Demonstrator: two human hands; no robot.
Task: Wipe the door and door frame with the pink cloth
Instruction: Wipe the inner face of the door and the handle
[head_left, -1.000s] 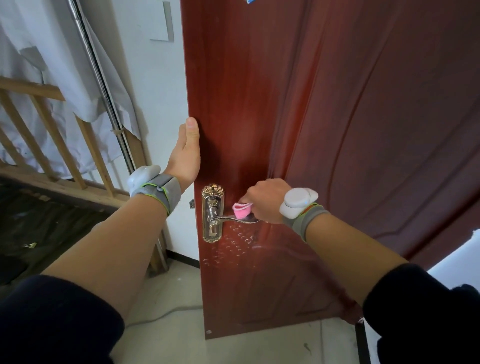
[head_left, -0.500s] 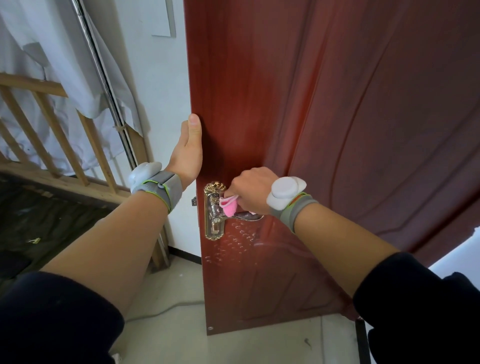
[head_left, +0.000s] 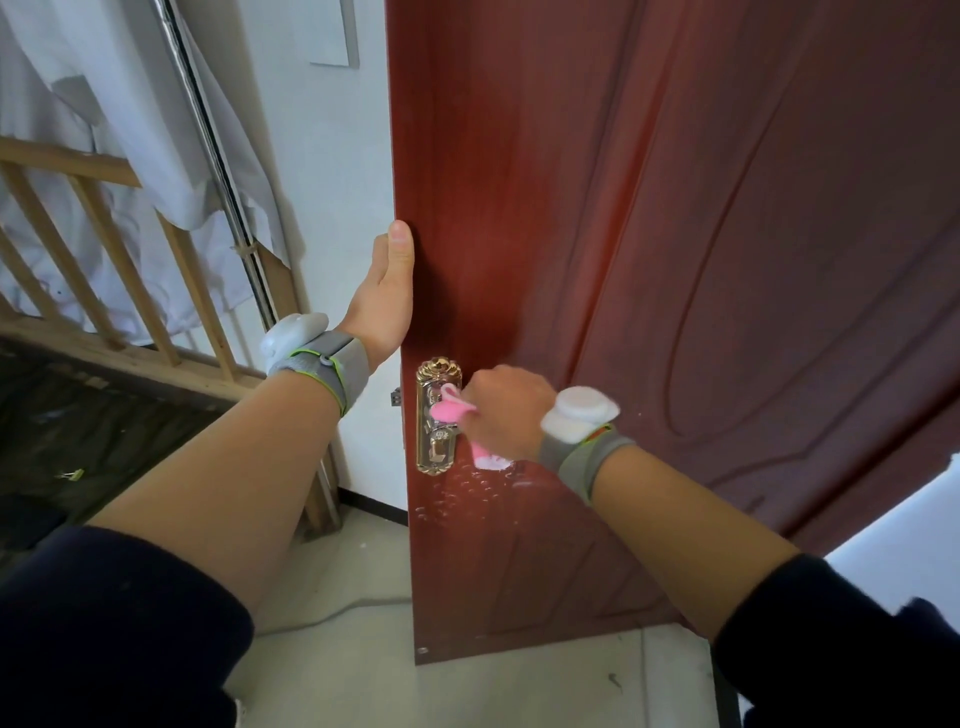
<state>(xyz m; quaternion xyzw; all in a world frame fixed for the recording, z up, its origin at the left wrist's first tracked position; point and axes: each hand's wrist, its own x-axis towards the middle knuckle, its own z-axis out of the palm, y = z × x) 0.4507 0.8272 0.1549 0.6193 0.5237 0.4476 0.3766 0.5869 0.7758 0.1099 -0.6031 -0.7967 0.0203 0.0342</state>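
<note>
The grip of the left hand (head_left: 384, 306) clamps the edge of the red-brown door (head_left: 675, 260) (thumb on its face, fingers hidden behind). Below and right of it, against the gold handle plate (head_left: 436, 452), the right hand (head_left: 501, 415) clenches the pink cloth (head_left: 451, 411); water beads (head_left: 467, 493) lie just beneath.

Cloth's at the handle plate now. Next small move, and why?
Probably drag the pink cloth down off the handle plate onto the droplets just below it: the right hand grips the cloth there, the drops sit unwiped on the door, and the left hand holds the door's edge.
</note>
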